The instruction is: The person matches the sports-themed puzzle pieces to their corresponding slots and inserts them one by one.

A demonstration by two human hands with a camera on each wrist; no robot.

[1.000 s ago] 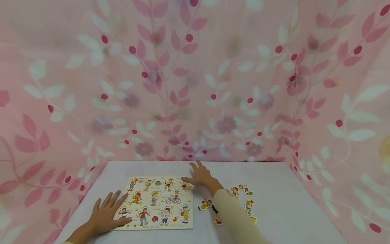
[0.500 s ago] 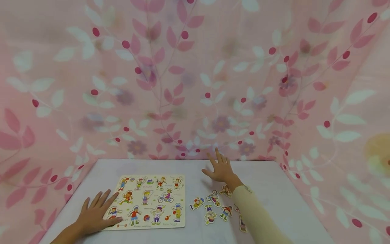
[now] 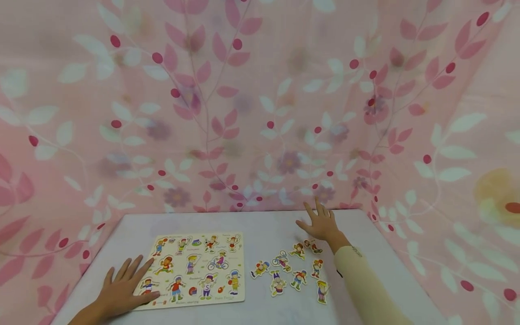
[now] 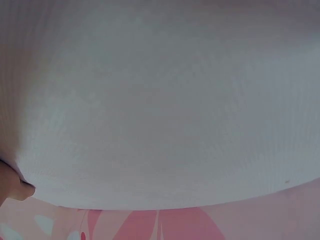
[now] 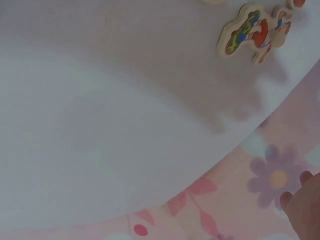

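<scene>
A wooden puzzle board (image 3: pixel 241 293) printed with children playing sports lies on the left of the table. My left hand (image 3: pixel 123 286) rests with spread fingers at its lower left corner, the thumb across the edge; only a bit of that hand (image 4: pixel 11 185) shows in the left wrist view. My right hand (image 3: pixel 322 225) hovers, fingers spread and holding nothing, beyond the loose pieces. Nearest to it is a skateboarder piece (image 5: pixel 260 35), with a runner piece (image 3: pixel 298 251) close by. A cyclist piece (image 3: pixel 281 262), a skater piece (image 3: pixel 298 280) and a golfer piece (image 3: pixel 322 292) lie nearer me.
More loose figure pieces, among them a basketball player (image 3: pixel 317 269) and an upside-down figure (image 3: pixel 278 285), lie right of the board. The white tabletop (image 3: pixel 365 243) ends at a pink floral cloth (image 3: pixel 260 113) hanging behind and around it.
My right hand has moved right from above the board's upper right corner to past the loose pieces, uncovering them. The left hand stays at the board; the head view has turned slightly right.
</scene>
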